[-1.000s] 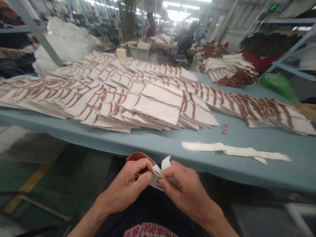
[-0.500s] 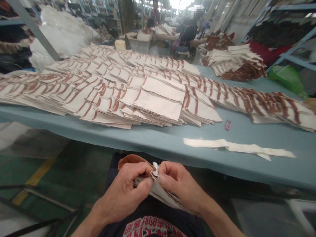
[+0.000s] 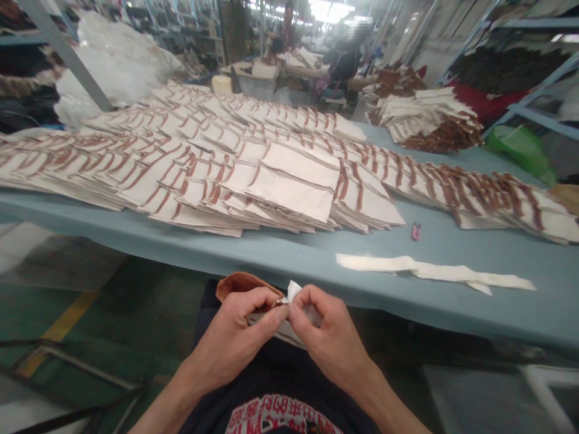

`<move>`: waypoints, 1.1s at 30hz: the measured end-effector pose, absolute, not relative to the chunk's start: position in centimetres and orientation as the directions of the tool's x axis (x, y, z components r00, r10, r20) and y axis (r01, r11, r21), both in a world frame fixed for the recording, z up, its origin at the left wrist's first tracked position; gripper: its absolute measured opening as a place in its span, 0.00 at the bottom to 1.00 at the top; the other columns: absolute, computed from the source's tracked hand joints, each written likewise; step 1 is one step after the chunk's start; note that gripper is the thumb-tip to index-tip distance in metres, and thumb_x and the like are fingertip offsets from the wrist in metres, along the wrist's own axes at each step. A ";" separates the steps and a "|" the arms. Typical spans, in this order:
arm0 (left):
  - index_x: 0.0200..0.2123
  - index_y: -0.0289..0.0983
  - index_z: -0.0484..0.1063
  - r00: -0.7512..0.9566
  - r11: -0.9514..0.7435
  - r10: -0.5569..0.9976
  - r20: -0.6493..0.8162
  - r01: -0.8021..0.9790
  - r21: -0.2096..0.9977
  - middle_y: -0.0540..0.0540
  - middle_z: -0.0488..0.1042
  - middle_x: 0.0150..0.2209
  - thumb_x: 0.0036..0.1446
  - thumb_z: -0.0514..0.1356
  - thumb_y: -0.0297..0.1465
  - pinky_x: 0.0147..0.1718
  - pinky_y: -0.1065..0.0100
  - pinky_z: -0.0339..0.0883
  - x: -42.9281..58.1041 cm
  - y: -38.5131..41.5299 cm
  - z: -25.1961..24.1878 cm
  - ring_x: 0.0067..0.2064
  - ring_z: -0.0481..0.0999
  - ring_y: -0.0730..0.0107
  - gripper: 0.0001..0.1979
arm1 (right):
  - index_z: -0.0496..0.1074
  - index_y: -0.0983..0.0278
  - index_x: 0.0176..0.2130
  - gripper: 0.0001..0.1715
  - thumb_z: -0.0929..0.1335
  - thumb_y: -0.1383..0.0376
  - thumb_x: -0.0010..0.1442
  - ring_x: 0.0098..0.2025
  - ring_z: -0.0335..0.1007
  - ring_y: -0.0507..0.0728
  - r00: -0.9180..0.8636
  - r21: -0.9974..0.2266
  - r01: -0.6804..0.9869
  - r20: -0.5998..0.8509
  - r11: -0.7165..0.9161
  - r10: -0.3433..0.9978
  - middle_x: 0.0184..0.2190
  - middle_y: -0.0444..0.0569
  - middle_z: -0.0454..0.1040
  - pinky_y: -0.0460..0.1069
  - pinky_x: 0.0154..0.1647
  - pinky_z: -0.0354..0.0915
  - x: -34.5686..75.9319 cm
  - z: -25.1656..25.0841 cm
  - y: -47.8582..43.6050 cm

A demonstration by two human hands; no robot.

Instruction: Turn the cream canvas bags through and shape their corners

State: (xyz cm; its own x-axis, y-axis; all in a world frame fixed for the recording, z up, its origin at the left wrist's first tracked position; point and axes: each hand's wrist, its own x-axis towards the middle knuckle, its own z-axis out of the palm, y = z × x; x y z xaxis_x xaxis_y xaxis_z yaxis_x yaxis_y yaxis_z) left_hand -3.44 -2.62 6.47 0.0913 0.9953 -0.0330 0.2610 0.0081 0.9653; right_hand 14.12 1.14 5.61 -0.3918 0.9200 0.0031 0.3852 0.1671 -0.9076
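Note:
Over my lap, below the table edge, both hands pinch a small cream fabric piece point(image 3: 293, 292) with a brown strap point(image 3: 239, 282) curling out behind it. My left hand point(image 3: 235, 337) is closed on the left side of the piece, thumb and forefinger pressed together. My right hand point(image 3: 330, 337) is closed on its right side, fingertips meeting the left hand's. Most of the piece is hidden under my fingers.
The blue table point(image 3: 289, 259) carries long overlapping rows of cream bags with brown straps point(image 3: 280, 181), a cream fabric strip point(image 3: 434, 271) and small pink snips point(image 3: 415, 231). Another pile point(image 3: 429, 120) lies far right. A person point(image 3: 344, 60) sits at the back.
My hands have drawn closer together, fingertips now meeting on the piece's top edge. The white corner sticks up between them. My right hand shifted from lying along the piece to pinching it.

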 end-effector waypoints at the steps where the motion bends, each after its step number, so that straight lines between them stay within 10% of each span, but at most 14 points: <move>1: 0.27 0.36 0.73 0.095 0.002 0.995 -0.028 0.265 0.964 0.50 0.76 0.30 0.66 0.58 0.34 0.33 0.72 0.64 -3.5 -2.7 6.3 0.33 0.72 0.70 0.14 | 0.66 0.62 0.26 0.16 0.67 0.58 0.62 0.21 0.57 0.49 -0.381 -0.905 0.387 0.016 0.175 0.924 0.20 0.39 0.65 0.44 0.22 0.54 14.0 5.4 1.1; 7: 0.32 0.36 0.76 0.011 0.044 0.999 -0.048 0.249 0.967 0.48 0.77 0.34 0.68 0.55 0.36 0.35 0.71 0.65 -3.4 -3.2 5.4 0.36 0.73 0.68 0.15 | 0.68 0.62 0.28 0.13 0.68 0.63 0.64 0.22 0.63 0.50 -0.317 -0.792 0.429 0.317 0.433 0.894 0.22 0.40 0.68 0.44 0.25 0.58 13.1 4.2 0.2; 14: 0.22 0.41 0.55 -0.207 0.098 0.978 -0.039 0.283 0.954 0.54 0.57 0.24 0.65 0.52 0.37 0.26 0.71 0.56 -2.6 -2.9 4.0 0.27 0.58 0.72 0.18 | 0.67 0.61 0.29 0.11 0.65 0.69 0.64 0.21 0.65 0.52 -0.221 -0.669 0.532 0.481 0.518 0.848 0.21 0.41 0.69 0.47 0.26 0.58 10.3 2.8 -1.6; 22: 0.24 0.38 0.59 0.091 -0.120 0.991 0.100 0.261 0.958 0.56 0.58 0.24 0.70 0.53 0.33 0.26 0.73 0.54 -3.9 -3.6 5.3 0.25 0.58 0.75 0.18 | 0.66 0.61 0.29 0.20 0.68 0.51 0.65 0.20 0.56 0.50 -0.357 -0.994 0.049 -0.111 -0.100 0.927 0.20 0.39 0.63 0.45 0.22 0.57 13.0 4.0 -0.6; 29: 0.28 0.38 0.65 0.253 -0.310 0.934 0.251 0.230 0.922 0.56 0.67 0.26 0.69 0.56 0.26 0.28 0.76 0.57 -4.8 -4.5 6.3 0.27 0.66 0.77 0.14 | 0.78 0.61 0.44 0.13 0.75 0.56 0.64 0.32 0.67 0.52 -0.529 -0.958 -0.089 0.277 0.273 0.802 0.37 0.47 0.77 0.47 0.32 0.61 15.0 5.4 1.7; 33: 0.32 0.38 0.69 0.280 -0.357 0.919 0.278 0.289 0.888 0.55 0.71 0.28 0.71 0.56 0.28 0.32 0.77 0.60 -4.9 -4.9 6.6 0.30 0.70 0.76 0.12 | 0.79 0.63 0.45 0.23 0.74 0.47 0.64 0.30 0.66 0.51 -0.700 -0.978 -0.134 0.207 0.159 0.684 0.35 0.47 0.76 0.46 0.29 0.62 14.4 5.6 2.8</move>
State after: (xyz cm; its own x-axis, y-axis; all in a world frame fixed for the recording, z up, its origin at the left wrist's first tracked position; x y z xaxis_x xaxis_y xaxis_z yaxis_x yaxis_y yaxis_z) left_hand -4.87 -4.89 6.61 0.2803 0.9187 0.2783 0.2888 -0.3572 0.8883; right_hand 14.44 2.84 5.62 -0.6997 0.6838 0.2069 -0.1339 0.1590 -0.9782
